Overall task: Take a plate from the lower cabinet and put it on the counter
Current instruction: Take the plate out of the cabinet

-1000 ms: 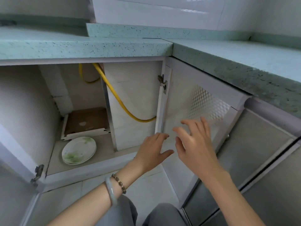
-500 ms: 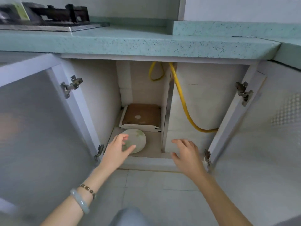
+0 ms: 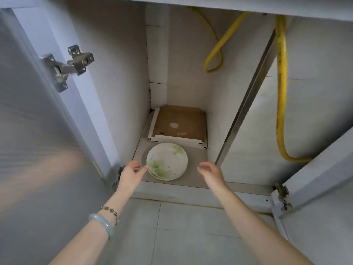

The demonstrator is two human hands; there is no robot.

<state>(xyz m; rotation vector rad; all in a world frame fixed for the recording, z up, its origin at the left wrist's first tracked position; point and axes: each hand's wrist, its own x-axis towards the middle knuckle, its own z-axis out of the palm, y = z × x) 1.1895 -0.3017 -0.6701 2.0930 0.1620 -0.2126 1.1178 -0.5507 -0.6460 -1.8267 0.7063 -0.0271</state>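
Both doors of the lower cabinet (image 3: 177, 88) stand open, the left door (image 3: 38, 131) swung wide with a metal hinge (image 3: 70, 66) showing on its inner edge, and the right door (image 3: 321, 178) angled out at the right. On the cabinet floor (image 3: 194, 169), near its front edge, lies a short stack of white plates with green blotches; the top plate (image 3: 167, 160) sits slightly off-centre over the ones beneath it. Just behind the stack, at the far end of the floor, rests a flat brown board in a white frame (image 3: 179, 125). A yellow hose (image 3: 281, 92) hangs down the right part of the cabinet and curves along the bottom, with a loop of it higher up against the back wall. The left hand (image 3: 131, 175) is open, fingers spread and slightly curled, its fingertips (image 3: 142, 170) at the left rim of the plates, touching or all but touching; whether contact is made I cannot tell. A pale green bangle (image 3: 102, 222) and a beaded bracelet (image 3: 109, 210) circle that wrist. The right hand (image 3: 212, 173) is also open and holds nothing, fingers loosely curled, hovering just right of the stack and clearly apart from it. Pale tiled floor (image 3: 181, 226) fills the near part of the scene beneath both forearms.
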